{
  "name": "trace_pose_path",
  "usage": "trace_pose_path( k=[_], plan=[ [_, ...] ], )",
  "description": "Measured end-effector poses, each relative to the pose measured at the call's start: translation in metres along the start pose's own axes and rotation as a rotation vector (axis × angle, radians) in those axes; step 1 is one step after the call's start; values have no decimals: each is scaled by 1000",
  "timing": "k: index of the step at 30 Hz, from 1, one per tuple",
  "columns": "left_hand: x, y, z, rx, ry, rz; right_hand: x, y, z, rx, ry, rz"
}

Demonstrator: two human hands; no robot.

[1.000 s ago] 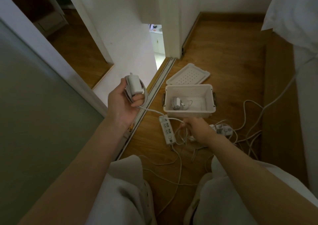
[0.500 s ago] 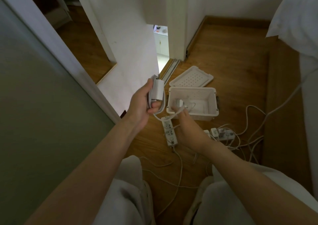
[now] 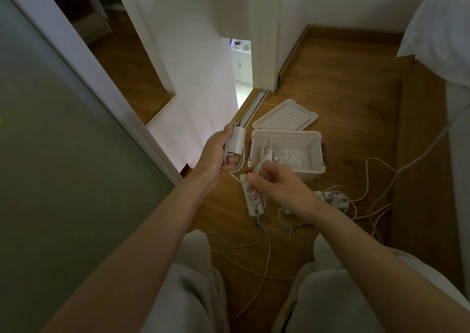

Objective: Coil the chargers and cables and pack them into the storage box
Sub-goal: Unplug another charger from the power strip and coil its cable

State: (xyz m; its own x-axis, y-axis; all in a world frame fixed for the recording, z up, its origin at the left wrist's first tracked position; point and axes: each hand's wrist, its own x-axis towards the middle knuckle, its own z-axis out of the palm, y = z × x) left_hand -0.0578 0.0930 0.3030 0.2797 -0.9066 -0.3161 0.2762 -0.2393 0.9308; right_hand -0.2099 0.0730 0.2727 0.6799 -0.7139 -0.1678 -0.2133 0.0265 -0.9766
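My left hand [image 3: 216, 154] grips a white charger [image 3: 237, 141] with its white cable wound around it, held just left of the open white storage box [image 3: 315, 154] on the wooden floor. My right hand [image 3: 277, 186] pinches the loose end of that same cable [image 3: 260, 166] in front of the box. Inside the box lies another coiled charger [image 3: 273, 155], partly hidden by the cable. A white power strip [image 3: 250, 202] lies on the floor under my right hand.
The perforated box lid [image 3: 286, 115] lies behind the box. More chargers [image 3: 335, 199] and tangled white cables [image 3: 373, 205] sprawl to the right. A sliding door track [image 3: 250, 111] and white wall are on the left, a bed [image 3: 452, 52] on the right. My knees are below.
My left hand carried the wrapped charger right, toward the box. My right hand rose from the floor and brought the cable's free end up near the charger.
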Motion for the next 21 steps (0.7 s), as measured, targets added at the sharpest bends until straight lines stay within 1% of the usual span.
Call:
trace_pose_path(
  k=[1, 3, 4, 6, 7, 9, 12, 14, 16, 17, 19, 21],
  plan=[
    [2, 0, -2, -26, 11, -2, 0, 2, -1, -54, -16, -33],
    [5, 2, -6, -116, 38, -9, 0, 9, -3, -90, 19, -50],
    [7, 2, -9, -147, 53, -16, 1, 12, -5, -111, 59, -47],
    [9, 3, -14, -134, 67, -33, 4, 16, -12, -252, 169, -36],
    [9, 3, -16, -95, 64, -41, 6, 19, -16, -310, 235, -39],
    [11, 2, -19, 63, 85, -59, 7, 20, -23, -301, 352, -36],
    [20, -2, -29, 405, 239, -46, 5, 16, -28, -270, 456, -80],
    [27, -5, -39, 507, 350, -21, 0, 12, -26, -312, 471, -159],
    [32, -9, -47, 529, 433, 36, -6, 10, -23, -378, 417, -249],
    [33, -10, -50, 529, 478, 73, -9, 10, -21, -435, 362, -293],
    [34, -11, -55, 481, 559, 122, -12, 14, -17, -561, 194, -373],
    [35, -10, -61, 377, 634, 138, -15, 20, -12, -660, -35, -374]
  ],
)
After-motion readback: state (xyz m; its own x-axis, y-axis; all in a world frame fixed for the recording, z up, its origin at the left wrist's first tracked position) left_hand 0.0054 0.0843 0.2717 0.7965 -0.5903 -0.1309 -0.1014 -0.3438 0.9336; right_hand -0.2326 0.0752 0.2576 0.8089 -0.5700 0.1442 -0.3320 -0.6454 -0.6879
